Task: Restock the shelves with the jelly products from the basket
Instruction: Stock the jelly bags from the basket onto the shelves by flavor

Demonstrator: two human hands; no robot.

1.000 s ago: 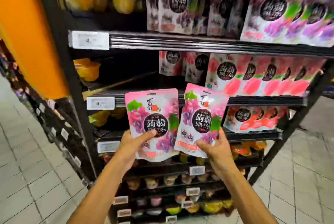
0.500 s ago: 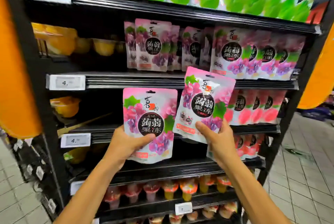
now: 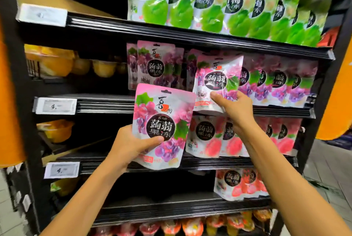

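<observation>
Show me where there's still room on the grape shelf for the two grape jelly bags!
The gap lies between the left stack of grape pouches and the right row; the right hand is pushing its pouch in there. The right row looks packed. The left hand holds the other pouch. Left of the stack sit yellow cups.

We hold a grape jelly pouch (image 3: 163,127) upright in our left hand (image 3: 129,144), in front of the shelves. Our right hand (image 3: 233,108) grips a second grape pouch (image 3: 217,83) by its lower edge, raised against the row of grape pouches (image 3: 276,83) on the shelf (image 3: 276,111). Green pouches (image 3: 219,5) stand above, peach pouches (image 3: 205,136) below.
</observation>
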